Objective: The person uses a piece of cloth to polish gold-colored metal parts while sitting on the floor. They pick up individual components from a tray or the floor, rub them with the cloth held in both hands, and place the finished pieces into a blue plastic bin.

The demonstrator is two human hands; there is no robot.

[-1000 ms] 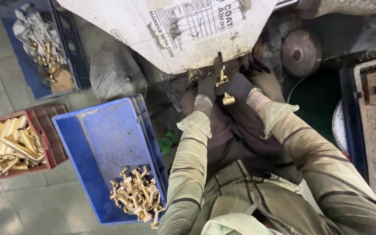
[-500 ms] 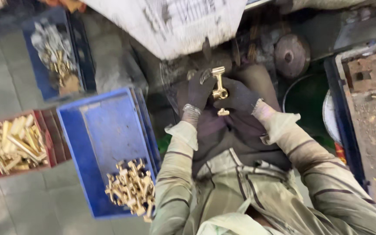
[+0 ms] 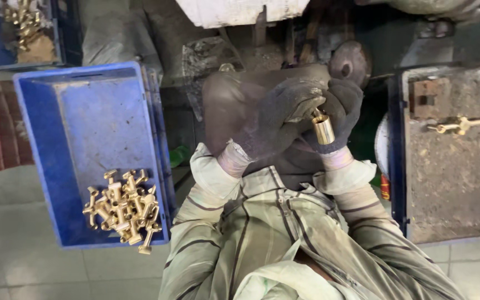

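While in two hands (image 3: 306, 119), one brass fitting (image 3: 323, 129)

At the centre of the frame both gloved hands meet: the left hand (image 3: 276, 114) lies just left of the right hand (image 3: 340, 111), with a fitting (image 3: 323, 129) between them. A crate (image 3: 56, 139) fills the left of the frame, with a heap of fittings (image 3: 122, 208) in its lower corner. A second crate (image 3: 12, 30) sits upper left. A tray (image 3: 451, 183) lies at the right, with one tap (image 3: 456, 125) on it.
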